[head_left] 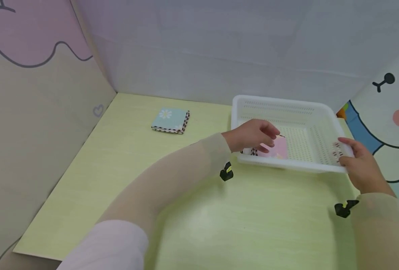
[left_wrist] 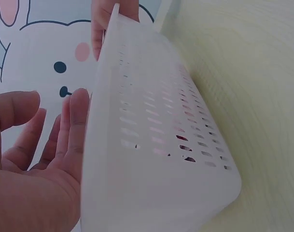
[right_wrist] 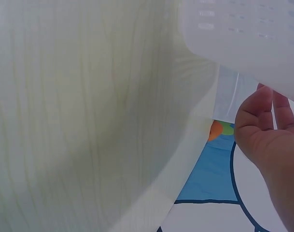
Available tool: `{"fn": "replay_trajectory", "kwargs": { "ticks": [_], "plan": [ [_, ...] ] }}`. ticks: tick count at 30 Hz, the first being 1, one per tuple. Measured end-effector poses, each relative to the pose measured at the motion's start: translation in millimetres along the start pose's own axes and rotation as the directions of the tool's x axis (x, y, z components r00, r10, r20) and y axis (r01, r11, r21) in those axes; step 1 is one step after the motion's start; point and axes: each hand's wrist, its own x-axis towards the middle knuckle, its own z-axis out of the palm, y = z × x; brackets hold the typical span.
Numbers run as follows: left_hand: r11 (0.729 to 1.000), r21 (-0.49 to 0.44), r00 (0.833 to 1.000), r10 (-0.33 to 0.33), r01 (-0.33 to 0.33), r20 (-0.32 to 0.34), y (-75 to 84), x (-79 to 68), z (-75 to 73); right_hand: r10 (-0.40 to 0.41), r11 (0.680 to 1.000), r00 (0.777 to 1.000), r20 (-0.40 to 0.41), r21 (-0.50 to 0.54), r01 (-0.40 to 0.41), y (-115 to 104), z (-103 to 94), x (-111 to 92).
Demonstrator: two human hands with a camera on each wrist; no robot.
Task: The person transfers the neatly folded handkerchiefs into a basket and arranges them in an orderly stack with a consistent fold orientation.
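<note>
A white perforated plastic basket [head_left: 320, 167] is at the back right of the table, its right end looking raised above the tabletop. My right hand [head_left: 364, 165] grips the rim at that end, thumb and fingers on either side. Over the basket's left part hovers my left hand [head_left: 253, 134], fingers loosely bent with nothing between them; the left wrist view shows its palm beside the basket wall [left_wrist: 137, 179]. Below it in the basket lies a folded pink cloth [head_left: 281, 148] with a checkered edge, partly hidden by the hand. A folded light-blue cloth [head_left: 169, 119] with a daisy rests left of the basket.
The pale yellow-green table [head_left: 199, 225] meets a white back wall [head_left: 199, 56]. A left panel [head_left: 34, 131] and a right panel [head_left: 391, 123] with cartoon drawings flank it. Small black devices hang at both wrists.
</note>
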Motion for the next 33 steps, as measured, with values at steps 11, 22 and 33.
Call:
{"fn": "replay_trajectory", "kwargs": {
  "ticks": [11, 22, 33],
  "plan": [
    [1.000, 0.007, 1.000, 0.023, -0.023, 0.006, 2.0, -14.4, -15.0, -0.014, 0.995, 0.999, 0.032, -0.102, 0.017, 4, -8.6, 4],
    [1.000, 0.018, 0.999, 0.022, -0.021, -0.034, -0.4, -20.2, -39.7, -0.036, 0.996, 0.999, 0.031, -0.083, 0.038, 7, -8.5, 2],
    [0.998, 0.060, 0.998, 0.020, -0.017, -0.059, -7.2, -27.8, -60.7, -0.026, 0.998, 1.000, -0.003, -0.055, 0.026, 7, -5.8, 5]
  ]
}}
